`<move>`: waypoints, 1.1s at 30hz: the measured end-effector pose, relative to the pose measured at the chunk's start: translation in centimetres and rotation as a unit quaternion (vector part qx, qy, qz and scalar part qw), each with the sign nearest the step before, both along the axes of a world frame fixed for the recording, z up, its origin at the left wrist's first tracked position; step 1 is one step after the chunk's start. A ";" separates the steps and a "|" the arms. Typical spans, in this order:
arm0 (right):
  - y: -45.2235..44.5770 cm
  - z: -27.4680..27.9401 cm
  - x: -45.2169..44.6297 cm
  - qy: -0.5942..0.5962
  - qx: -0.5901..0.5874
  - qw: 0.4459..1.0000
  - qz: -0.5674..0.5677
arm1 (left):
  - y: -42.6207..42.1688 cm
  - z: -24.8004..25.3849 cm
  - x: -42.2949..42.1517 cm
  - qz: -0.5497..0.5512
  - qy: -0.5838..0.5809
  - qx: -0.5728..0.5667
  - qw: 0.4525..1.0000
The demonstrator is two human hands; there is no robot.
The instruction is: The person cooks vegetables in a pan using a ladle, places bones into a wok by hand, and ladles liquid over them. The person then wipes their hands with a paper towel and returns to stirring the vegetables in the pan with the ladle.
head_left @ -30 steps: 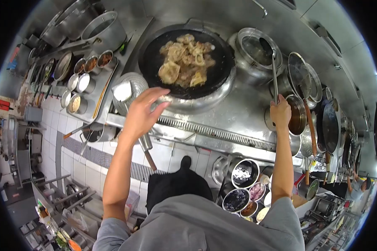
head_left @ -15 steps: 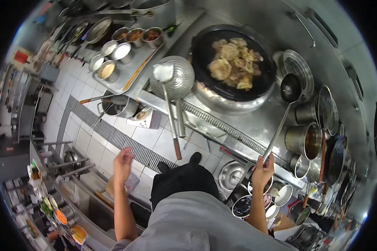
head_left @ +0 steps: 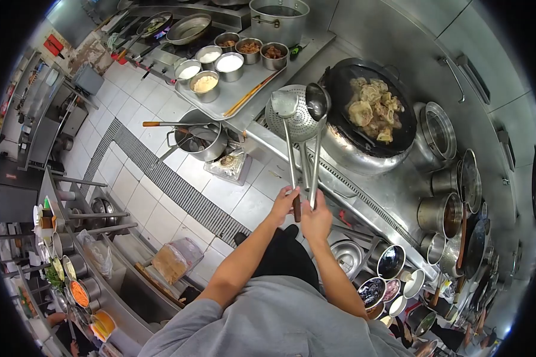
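My left hand point(head_left: 283, 205) is closed around the wooden handle of a wok spatula point(head_left: 284, 107). The spatula's blade rests over a round perforated skimmer point(head_left: 276, 125). In my right hand point(head_left: 315, 221) is the handle end of a long steel ladle point(head_left: 317, 101), its bowl over the skimmer's right edge, beside the wok. The skimmer's handle points toward me between the two tools. Pale, browned pieces of food point(head_left: 375, 110) lie in the dark wok point(head_left: 339, 98), right of the ladle bowl. My hands are close together in front of my waist.
A metal tray point(head_left: 232, 107) with small seasoning pots stands left of the wok, a stockpot point(head_left: 278, 21) behind it. A pot point(head_left: 205, 146) holding tools sits below the tray. Steel pots point(head_left: 439, 215) and bowls line the right. A floor drain point(head_left: 167, 172) crosses the tiles.
My left hand has moved from empty air at the left to the spatula's handle. The ladle in my right hand has swung left over the skimmer. The view has shifted.
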State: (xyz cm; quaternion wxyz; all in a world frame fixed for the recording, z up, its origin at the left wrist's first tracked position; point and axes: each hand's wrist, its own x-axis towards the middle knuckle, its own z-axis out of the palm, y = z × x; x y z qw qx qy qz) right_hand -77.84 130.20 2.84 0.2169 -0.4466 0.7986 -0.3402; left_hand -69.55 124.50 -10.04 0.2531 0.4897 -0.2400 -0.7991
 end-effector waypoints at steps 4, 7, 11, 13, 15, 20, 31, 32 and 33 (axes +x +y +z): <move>-3.4 -3.1 3.0 0.055 0.064 0.996 -0.015 | -0.4 -4.5 0.2 0.008 0.021 -0.093 0.995; -4.2 -4.6 3.8 0.038 0.034 0.998 -0.038 | 0.4 -0.6 1.9 0.059 -0.047 -0.130 0.989; -3.7 -7.0 3.3 -0.012 -0.002 0.998 -0.060 | 1.0 0.2 5.7 0.033 -0.165 -0.213 0.962; -4.0 -7.5 2.8 -0.111 -0.004 0.993 -0.045 | 0.6 1.4 7.5 0.019 -0.188 -0.253 0.949; -4.4 -8.9 3.3 -0.221 -0.016 0.974 -0.053 | -0.3 4.0 9.6 0.012 -0.239 -0.347 0.907; -5.3 -8.6 6.7 -0.377 -0.051 0.923 -0.054 | -3.1 7.9 12.2 0.012 -0.203 -0.363 0.909; 2.2 8.9 -8.0 -0.550 -0.134 0.821 -0.073 | -1.2 27.2 12.5 -0.086 -0.136 -0.330 0.930; 3.6 10.1 -10.3 -0.530 -0.148 0.829 -0.101 | -0.8 28.9 11.7 -0.110 -0.143 -0.344 0.922; 4.5 11.4 -12.7 -0.476 -0.146 0.857 -0.132 | -0.3 30.4 10.7 -0.123 -0.134 -0.329 0.927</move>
